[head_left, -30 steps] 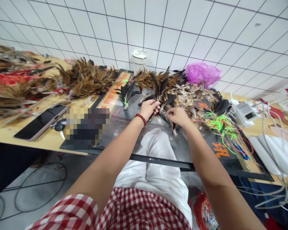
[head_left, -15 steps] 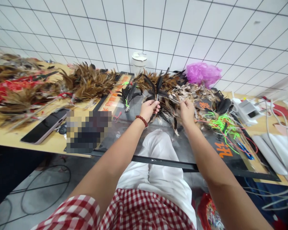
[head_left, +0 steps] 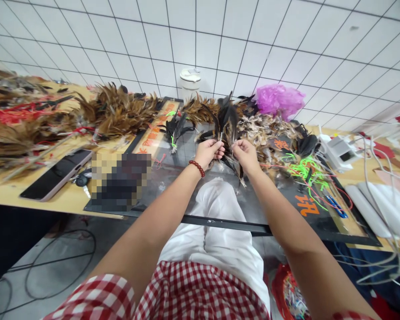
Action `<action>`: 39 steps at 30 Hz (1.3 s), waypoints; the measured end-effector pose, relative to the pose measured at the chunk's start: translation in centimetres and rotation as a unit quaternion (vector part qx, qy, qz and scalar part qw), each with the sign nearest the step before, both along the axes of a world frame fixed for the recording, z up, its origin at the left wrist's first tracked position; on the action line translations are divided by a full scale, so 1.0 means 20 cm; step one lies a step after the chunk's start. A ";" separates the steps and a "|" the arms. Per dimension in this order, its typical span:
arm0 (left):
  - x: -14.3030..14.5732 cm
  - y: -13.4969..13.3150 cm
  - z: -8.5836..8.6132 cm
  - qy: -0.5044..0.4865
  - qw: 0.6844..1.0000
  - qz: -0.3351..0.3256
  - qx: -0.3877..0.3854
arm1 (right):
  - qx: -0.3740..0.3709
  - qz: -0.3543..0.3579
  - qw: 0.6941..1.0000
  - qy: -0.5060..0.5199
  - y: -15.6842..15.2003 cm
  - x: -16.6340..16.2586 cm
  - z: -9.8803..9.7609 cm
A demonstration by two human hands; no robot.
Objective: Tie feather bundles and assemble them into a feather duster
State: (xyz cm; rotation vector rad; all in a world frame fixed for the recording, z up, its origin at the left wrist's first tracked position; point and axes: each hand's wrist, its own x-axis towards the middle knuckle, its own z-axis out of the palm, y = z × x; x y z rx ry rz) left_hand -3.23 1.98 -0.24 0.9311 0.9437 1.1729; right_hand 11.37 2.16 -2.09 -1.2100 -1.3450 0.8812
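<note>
My left hand (head_left: 210, 154), with a red bead bracelet at the wrist, pinches the pale quills of a small bunch of dark feathers (head_left: 225, 116). Close beside it on the right, my right hand (head_left: 245, 155) is closed on the stem of another dark feather (head_left: 233, 123), its tip upright next to the bunch. Brown and black loose feathers (head_left: 231, 162) lie beneath both hands. A black feather bundle (head_left: 176, 131) tied with green string lies to the left on the dark sheet.
Feather heaps (head_left: 120, 106) line the back and left. A white cup (head_left: 190, 82) and a pink plastic bag (head_left: 280, 101) stand by the tiled wall. Green strings (head_left: 308, 169), blue snips (head_left: 336, 206) and a white device (head_left: 342, 151) lie right; a phone (head_left: 56, 174) and keys (head_left: 83, 180) left.
My right hand has moved left with its feather, bringing it up against the bunch in my left hand. The feather has turned from lying sideways to upright. The view has shifted slightly.
</note>
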 end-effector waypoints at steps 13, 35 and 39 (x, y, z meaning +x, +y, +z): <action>0.03 -0.01 -0.01 0.076 0.997 -0.007 0.007 | 0.018 0.072 0.995 0.063 -0.01 -0.02 -0.01; 0.00 -0.01 -0.04 0.122 0.986 -0.101 0.047 | -0.036 0.073 0.990 0.112 0.00 0.01 -0.01; 0.00 -0.01 -0.02 0.095 0.991 -0.092 0.025 | -0.034 0.073 0.990 0.116 -0.02 0.00 0.01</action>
